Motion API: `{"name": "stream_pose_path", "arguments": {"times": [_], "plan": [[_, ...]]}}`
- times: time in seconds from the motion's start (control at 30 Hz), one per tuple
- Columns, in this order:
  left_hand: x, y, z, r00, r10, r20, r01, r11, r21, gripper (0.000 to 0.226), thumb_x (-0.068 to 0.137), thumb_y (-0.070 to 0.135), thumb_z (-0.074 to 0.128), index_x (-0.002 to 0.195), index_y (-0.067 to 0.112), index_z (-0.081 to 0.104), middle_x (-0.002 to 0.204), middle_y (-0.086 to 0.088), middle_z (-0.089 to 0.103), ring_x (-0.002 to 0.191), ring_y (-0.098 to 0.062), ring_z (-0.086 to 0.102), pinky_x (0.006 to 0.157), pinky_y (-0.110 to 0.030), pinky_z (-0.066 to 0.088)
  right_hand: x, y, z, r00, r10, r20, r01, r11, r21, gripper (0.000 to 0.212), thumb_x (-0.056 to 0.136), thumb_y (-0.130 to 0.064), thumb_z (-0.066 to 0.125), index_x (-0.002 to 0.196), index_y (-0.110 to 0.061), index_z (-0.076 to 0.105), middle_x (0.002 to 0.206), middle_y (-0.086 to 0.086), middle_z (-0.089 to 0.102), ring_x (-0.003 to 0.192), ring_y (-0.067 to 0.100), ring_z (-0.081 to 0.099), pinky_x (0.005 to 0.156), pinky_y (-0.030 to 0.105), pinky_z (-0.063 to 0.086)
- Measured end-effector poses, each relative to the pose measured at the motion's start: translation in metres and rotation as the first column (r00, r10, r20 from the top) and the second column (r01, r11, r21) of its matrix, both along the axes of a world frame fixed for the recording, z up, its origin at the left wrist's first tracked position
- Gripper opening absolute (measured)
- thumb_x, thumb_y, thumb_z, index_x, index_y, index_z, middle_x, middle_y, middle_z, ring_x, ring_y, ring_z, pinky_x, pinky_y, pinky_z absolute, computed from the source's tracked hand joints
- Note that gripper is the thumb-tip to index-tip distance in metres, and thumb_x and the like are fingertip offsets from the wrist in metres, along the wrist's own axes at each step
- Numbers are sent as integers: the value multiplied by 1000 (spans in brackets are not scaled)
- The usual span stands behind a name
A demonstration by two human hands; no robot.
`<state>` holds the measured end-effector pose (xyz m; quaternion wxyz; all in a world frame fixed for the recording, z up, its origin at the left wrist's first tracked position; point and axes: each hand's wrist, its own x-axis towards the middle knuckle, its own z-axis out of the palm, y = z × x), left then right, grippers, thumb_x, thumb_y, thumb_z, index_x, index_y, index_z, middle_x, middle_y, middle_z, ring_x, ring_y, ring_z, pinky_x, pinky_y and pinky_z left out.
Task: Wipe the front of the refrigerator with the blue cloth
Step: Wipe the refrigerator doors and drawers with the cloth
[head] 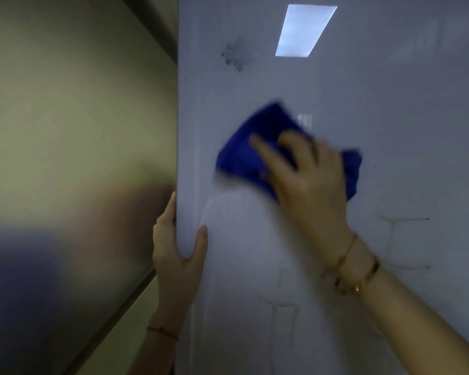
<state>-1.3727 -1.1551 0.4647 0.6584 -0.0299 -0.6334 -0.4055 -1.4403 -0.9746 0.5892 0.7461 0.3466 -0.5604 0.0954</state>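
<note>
The blue cloth (244, 147) is a deep royal blue, bunched and folded, its edges smeared by motion blur; it looks like a soft microfibre, though the blur makes the weave hard to judge. It lies flat against the pale grey refrigerator front (390, 131), about mid-height in view, near the door's left edge. The right hand (306, 171) presses on it with fingers spread, the grip flat and open over the cloth rather than closed around it. The left hand (178, 247) clasps the left edge of the door, thumb on the front face and fingers wrapped round the side. One cloth, two hands. The right wrist carries what seem to be two gold bracelets (355, 269); the left wrist has one red string (163, 331). One bright rectangular light reflection (305, 29) shows on the door.
</note>
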Motion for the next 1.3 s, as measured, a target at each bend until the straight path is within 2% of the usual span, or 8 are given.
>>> {"name": "stream_pose_path", "arguments": {"times": [0.17, 0.33, 0.4, 0.6, 0.73, 0.87, 1.1, 1.3], "plan": [[3, -1, -9, 1000, 16, 20, -15, 1000, -21, 68, 90, 39, 58, 149, 15, 35, 131, 15, 48, 119, -7, 54, 98, -33, 51, 0, 34, -102, 992, -109, -66, 125, 932, 341, 43, 97, -11, 54, 137, -28, 51, 122, 4, 50, 84, 26, 46, 69, 38, 38], [1, 1, -20, 1000, 15, 27, -15, 1000, -4, 67, 91, 37, 57, 150, 12, 35, 125, 27, 44, 116, -11, 55, 97, -39, 52, -6, 25, -30, 998, -59, 24, 60, 995, -75, 37, 96, -27, 61, 132, -27, 56, 116, 6, 62, 84, 23, 42, 72, 35, 35], [1, 0, -21, 999, 15, 29, -15, 1000, 0, 66, 92, 35, 57, 150, 12, 35, 124, 27, 44, 116, -7, 54, 97, -36, 52, -1, 15, -59, 999, -46, 28, 48, 996, -81, 40, 96, -19, 61, 134, -27, 54, 119, 6, 55, 84, 24, 44, 73, 37, 39], [3, 1, -29, 999, 22, 27, -22, 1000, -19, 63, 94, 26, 59, 149, 7, 35, 127, 28, 44, 117, -10, 53, 97, -34, 50, 2, 45, -221, 997, -77, 1, 69, 896, 439, 34, 100, -11, 45, 126, -27, 61, 118, 2, 49, 85, 22, 45, 70, 32, 33], [3, 3, -35, 998, 44, 42, -44, 999, 3, 64, 93, 29, 60, 148, 6, 37, 123, 26, 44, 112, 3, 51, 95, -25, 48, -3, 41, -155, 997, -71, -25, 75, 975, 210, 50, 89, -17, 69, 134, -30, 54, 118, 3, 49, 81, 24, 43, 67, 36, 35], [4, 4, -42, 997, 66, 48, -66, 998, 8, 66, 91, 31, 60, 147, 5, 38, 122, 24, 44, 108, 10, 50, 91, -16, 45, 0, 21, -136, 997, -61, 53, 66, 995, -78, 47, 93, -15, 63, 135, -32, 52, 118, 2, 48, 82, 24, 43, 70, 37, 38], [6, 9, -52, 996, 87, 32, -87, 996, 3, 64, 92, 30, 60, 146, 5, 39, 124, 20, 47, 107, -17, 56, 91, -35, 50, -5, 57, -310, 992, -90, 86, 31, 849, 528, 35, 102, -9, 36, 128, -28, 51, 119, -1, 47, 86, 19, 45, 64, 30, 42], [7, 11, -57, 992, 104, 64, -107, 994, 35, 67, 91, 36, 61, 148, 8, 37, 125, 13, 49, 115, -15, 56, 95, -42, 50, -8, 40, -199, 997, -54, 47, 52, 998, 45, 47, 91, -14, 64, 133, -32, 54, 116, 2, 50, 82, 24, 45, 67, 36, 35]]}}
